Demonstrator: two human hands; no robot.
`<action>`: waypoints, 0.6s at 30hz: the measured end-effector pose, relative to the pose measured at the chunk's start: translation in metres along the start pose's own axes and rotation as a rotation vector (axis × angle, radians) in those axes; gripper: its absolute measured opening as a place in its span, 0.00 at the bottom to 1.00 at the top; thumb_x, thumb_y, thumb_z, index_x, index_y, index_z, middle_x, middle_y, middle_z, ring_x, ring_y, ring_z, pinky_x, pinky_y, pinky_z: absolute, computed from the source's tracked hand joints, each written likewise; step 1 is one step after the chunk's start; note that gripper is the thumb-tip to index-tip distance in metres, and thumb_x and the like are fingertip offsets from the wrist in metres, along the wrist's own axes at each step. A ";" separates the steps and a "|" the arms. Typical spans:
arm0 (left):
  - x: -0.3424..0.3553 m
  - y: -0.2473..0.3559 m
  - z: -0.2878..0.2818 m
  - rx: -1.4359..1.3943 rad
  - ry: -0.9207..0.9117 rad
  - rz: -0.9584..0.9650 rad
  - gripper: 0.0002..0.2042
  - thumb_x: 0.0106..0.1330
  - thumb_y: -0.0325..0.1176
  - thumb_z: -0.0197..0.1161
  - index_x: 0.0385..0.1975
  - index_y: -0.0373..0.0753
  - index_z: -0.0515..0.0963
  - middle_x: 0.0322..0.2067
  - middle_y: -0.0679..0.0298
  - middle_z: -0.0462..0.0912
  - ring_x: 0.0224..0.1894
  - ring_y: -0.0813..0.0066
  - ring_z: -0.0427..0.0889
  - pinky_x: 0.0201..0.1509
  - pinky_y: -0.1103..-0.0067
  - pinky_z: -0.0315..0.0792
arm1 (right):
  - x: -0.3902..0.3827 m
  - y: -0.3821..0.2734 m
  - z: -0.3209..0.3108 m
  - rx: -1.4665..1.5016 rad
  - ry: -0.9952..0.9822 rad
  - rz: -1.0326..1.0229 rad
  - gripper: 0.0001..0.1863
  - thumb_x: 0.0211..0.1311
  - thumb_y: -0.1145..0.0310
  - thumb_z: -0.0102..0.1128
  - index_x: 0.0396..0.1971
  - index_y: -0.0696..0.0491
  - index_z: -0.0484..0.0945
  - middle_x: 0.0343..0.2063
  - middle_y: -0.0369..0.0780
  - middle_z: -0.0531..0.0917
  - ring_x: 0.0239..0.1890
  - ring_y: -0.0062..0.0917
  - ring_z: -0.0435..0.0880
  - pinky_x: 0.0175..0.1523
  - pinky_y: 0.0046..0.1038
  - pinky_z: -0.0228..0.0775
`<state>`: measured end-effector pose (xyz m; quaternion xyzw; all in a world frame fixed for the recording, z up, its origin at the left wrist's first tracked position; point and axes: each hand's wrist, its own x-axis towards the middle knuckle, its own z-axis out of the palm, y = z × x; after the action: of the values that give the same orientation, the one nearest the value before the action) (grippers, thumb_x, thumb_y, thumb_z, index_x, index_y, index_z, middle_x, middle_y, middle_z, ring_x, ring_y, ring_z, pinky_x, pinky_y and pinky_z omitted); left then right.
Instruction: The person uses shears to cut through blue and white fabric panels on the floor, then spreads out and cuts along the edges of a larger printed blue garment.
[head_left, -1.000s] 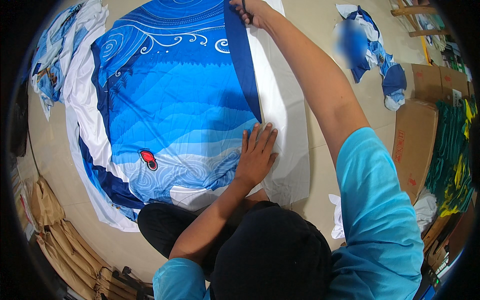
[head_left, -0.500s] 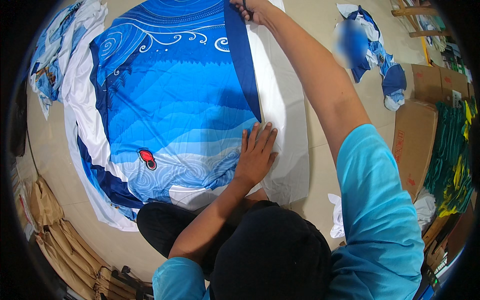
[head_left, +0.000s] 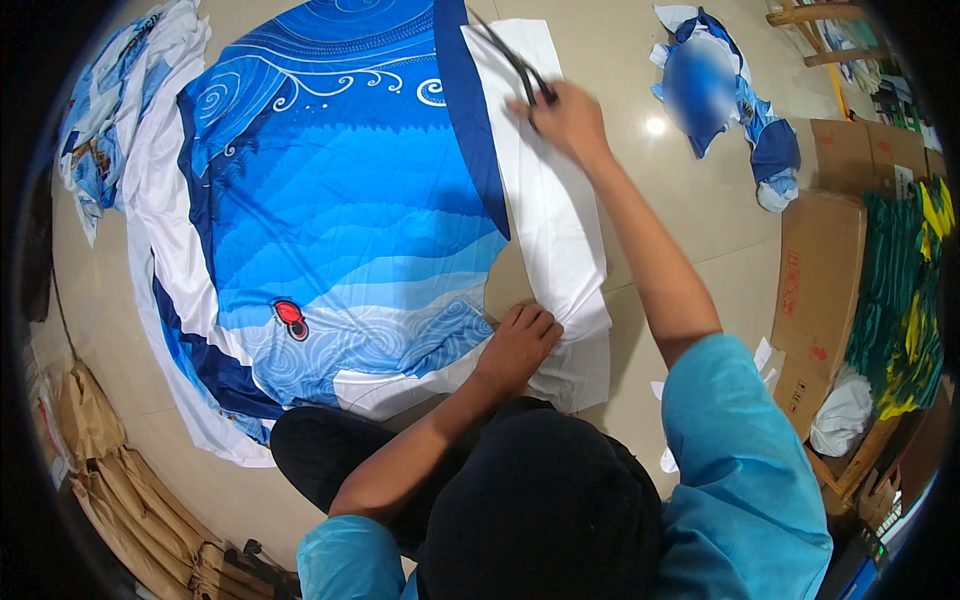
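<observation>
**Scissors over blue printed cloth on the floor**

The right hand (head_left: 565, 118) grips dark metal scissors (head_left: 512, 62), blades pointing far-left over a white fabric strip (head_left: 560, 230) lying right of a large blue wave-printed cloth (head_left: 340, 220) spread on the tiled floor (head_left: 700, 210). The left hand (head_left: 518, 345), fingers loosely curled, presses the strip's near end. Brown cardboard boxes (head_left: 815, 290) stand at the right.

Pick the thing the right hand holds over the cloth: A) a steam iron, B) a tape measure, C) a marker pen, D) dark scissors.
D: the right hand grips dark scissors, blades pointing away over the white strip beside the blue printed fabric.
</observation>
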<state>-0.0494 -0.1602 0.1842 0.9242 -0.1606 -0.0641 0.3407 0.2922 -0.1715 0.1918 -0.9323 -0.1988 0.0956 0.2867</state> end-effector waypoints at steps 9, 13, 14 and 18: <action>0.006 -0.009 -0.026 -0.518 0.380 -0.492 0.12 0.74 0.27 0.62 0.54 0.34 0.77 0.53 0.47 0.82 0.60 0.46 0.80 0.64 0.60 0.73 | -0.323 0.049 -0.007 0.171 0.009 0.043 0.34 0.45 0.64 0.89 0.49 0.61 0.79 0.44 0.50 0.81 0.48 0.42 0.83 0.58 0.37 0.75; -0.015 -0.049 -0.064 -0.180 0.530 -0.338 0.17 0.71 0.27 0.65 0.58 0.32 0.76 0.58 0.45 0.80 0.64 0.42 0.77 0.69 0.58 0.70 | -0.440 0.132 0.001 0.068 0.124 -0.099 0.29 0.49 0.74 0.76 0.54 0.61 0.78 0.50 0.54 0.83 0.57 0.52 0.81 0.67 0.46 0.71; -0.023 -0.062 -0.079 -0.120 0.538 -0.368 0.19 0.70 0.26 0.65 0.59 0.31 0.76 0.60 0.44 0.78 0.65 0.40 0.75 0.71 0.56 0.68 | -0.462 0.147 -0.010 0.084 0.154 0.049 0.29 0.49 0.77 0.73 0.55 0.61 0.78 0.52 0.55 0.83 0.58 0.53 0.81 0.68 0.46 0.70; -0.070 -0.104 -0.116 0.115 0.553 -0.430 0.27 0.70 0.34 0.68 0.67 0.33 0.73 0.69 0.40 0.71 0.73 0.33 0.66 0.77 0.49 0.60 | -0.539 0.238 -0.069 -0.153 0.432 0.534 0.31 0.52 0.81 0.70 0.60 0.63 0.76 0.52 0.54 0.83 0.58 0.54 0.82 0.70 0.44 0.69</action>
<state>-0.0621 0.0089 0.2049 0.9369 0.1326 0.1275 0.2974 -0.0984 -0.6157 0.1465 -0.9688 0.1108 -0.0472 0.2165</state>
